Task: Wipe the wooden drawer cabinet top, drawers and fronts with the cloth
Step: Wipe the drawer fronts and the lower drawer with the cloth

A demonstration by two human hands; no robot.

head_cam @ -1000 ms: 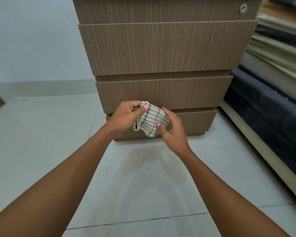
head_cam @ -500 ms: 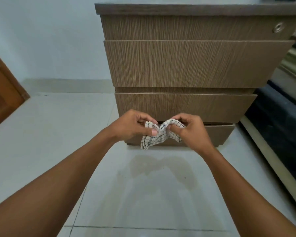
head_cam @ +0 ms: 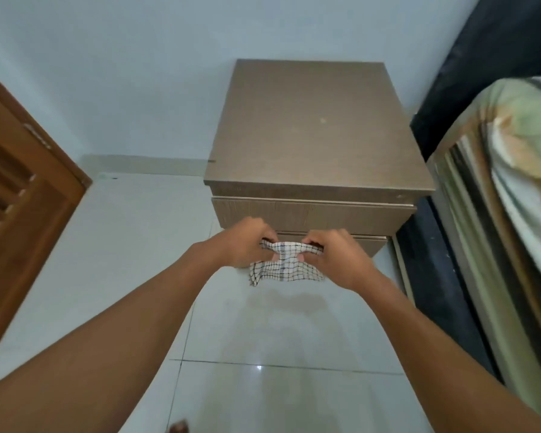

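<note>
A pale tiled floor [head_cam: 107, 245] is seen spread across the lower part of the view, crossed by thin grout lines and marked by a small bright glint. A plain light wall [head_cam: 122, 73] is seen behind. At the left edge a brown panelled wooden door [head_cam: 16, 207] is shown. At the right, a bed [head_cam: 512, 182] with pale patterned bedding is set against a dark base.

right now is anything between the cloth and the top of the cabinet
Nothing visible. Both the left hand and right hand hold the checked cloth in front of the drawer fronts, and the cabinet top carries nothing except a small pale spot.
</note>
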